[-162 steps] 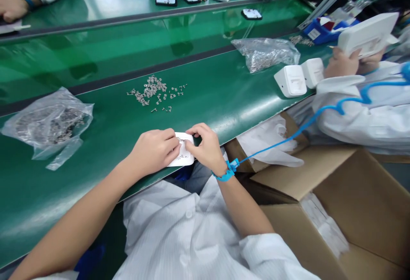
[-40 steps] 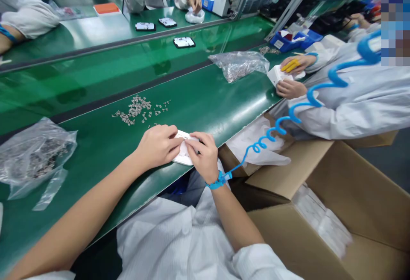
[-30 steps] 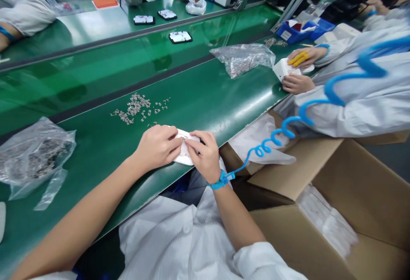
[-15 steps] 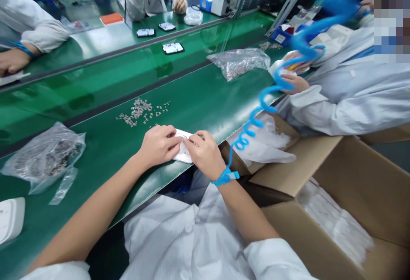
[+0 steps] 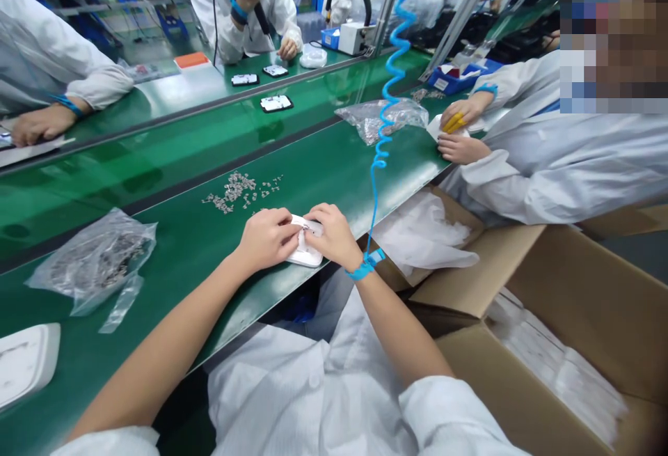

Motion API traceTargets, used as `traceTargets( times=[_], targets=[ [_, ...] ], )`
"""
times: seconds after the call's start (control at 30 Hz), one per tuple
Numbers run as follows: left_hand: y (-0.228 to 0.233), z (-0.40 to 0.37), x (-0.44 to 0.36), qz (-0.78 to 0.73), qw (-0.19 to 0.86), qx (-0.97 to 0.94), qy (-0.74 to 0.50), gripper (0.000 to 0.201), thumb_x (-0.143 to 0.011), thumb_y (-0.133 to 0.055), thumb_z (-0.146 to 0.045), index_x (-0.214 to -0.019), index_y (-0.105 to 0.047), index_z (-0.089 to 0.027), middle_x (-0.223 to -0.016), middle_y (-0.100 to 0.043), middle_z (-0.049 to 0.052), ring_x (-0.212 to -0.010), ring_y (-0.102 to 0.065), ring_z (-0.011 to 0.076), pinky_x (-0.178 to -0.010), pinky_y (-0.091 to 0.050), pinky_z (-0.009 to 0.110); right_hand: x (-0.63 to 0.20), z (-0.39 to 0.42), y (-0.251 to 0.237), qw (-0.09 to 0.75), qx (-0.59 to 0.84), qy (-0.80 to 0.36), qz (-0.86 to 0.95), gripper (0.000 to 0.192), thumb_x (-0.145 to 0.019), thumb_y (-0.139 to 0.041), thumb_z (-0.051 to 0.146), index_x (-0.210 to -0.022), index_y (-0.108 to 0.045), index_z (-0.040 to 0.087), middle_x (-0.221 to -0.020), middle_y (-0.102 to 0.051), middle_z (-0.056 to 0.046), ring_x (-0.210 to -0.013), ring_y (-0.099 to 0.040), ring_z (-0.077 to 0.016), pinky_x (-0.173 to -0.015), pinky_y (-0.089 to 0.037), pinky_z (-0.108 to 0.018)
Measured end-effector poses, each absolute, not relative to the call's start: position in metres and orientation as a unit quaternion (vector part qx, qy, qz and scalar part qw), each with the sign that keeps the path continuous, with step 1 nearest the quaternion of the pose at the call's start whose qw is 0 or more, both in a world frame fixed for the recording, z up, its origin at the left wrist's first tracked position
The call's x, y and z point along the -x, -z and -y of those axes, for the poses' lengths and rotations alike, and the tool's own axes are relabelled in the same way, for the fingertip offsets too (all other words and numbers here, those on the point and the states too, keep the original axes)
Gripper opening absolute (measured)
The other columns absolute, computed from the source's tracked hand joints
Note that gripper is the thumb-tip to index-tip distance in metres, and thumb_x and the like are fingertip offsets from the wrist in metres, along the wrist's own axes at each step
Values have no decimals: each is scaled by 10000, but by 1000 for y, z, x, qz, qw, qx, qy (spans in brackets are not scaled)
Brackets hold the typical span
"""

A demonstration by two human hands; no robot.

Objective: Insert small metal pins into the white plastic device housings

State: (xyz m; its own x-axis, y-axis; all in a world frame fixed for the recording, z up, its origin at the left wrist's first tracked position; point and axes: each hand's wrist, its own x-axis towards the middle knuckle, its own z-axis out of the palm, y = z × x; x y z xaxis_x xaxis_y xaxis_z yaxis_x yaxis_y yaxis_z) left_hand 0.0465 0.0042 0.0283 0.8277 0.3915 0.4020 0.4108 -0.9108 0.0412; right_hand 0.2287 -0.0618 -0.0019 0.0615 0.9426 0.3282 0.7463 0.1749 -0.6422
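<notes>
White plastic, smooth and round-cornered: that's the case between my two hands, right at the near edge of the counter. My left hand has its grip around the left side, thumb and forefinger bent in over the open face; my right hand grasps the other side, fingers at the far rim, thumb reaching inside. Whatever lies under those fingertips is too small to tell.

Blue now: a flat band hugs my right wrist, and up from it runs a glossy cord, straight at the bottom, curled like a spring above.

Slick green counter, shiny where the light hits. Just beyond my hands, tiny bright metal bits, heaped thick at the left, thinning to loose singles at the right. Off to my left, a crinkled clear bag with darker bits bunched inside, and nearer me a second white tray-like shell, shallow and rounded, only partly in view.

Down on my right, stiff brown cardboard, an open box, with limp, filmy white sheeting next to it.
</notes>
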Motion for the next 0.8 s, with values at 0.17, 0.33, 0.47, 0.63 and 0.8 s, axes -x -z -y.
traceTargets(
  times=[0.17,0.33,0.47,0.63,0.8],
  targets=[
    [-30,-2,-46,206,41,959,189,310,-945,-468,-322,-818,-733,-222,-852,-644,51,-725,-543,164,-678,-364,348,-245,52,-12,307,604,-142,722,107,-783,-704,185,-888,-724,181,-986,-683,-60,-955,-586,-211,-886,-485,-362],
    [-39,5,-48,182,70,972,134,235,-926,-515,-289,-793,-680,-186,-809,-645,61,-723,-583,190,-619,-358,353,-267,-20,-23,283,552,-225,751,176,-852,-676,226,-1007,-741,174,-952,-710,-28,-800,-625,-126,-770,-502,-254],
    [-50,15,-46,223,58,971,57,174,-888,-574,-290,-835,-692,-173,-798,-678,92,-741,-654,238,-606,-413,356,-249,-86,-25,312,593,-119,733,244,-834,-629,91,-1049,-733,143,-1119,-672,-87,-804,-604,-113,-848,-508,-282],
    [-62,24,-39,285,-27,957,-34,215,-896,-560,-320,-940,-725,-190,-875,-731,127,-806,-718,272,-593,-486,370,-220,-98,-14,344,527,-117,768,161,-805,-580,112,-771,-721,181,-896,-676,-120,-878,-618,-217,-864,-516,-394],
    [-55,16,-40,290,-62,952,-76,296,-949,-456,-336,-1074,-721,-298,-1052,-753,137,-855,-727,241,-527,-470,369,-255,-133,52,329,473,-88,813,200,-778,-541,212,-746,-735,245,-850,-682,-223,-723,-648,-238,-702,-485,-436]
  ],
)
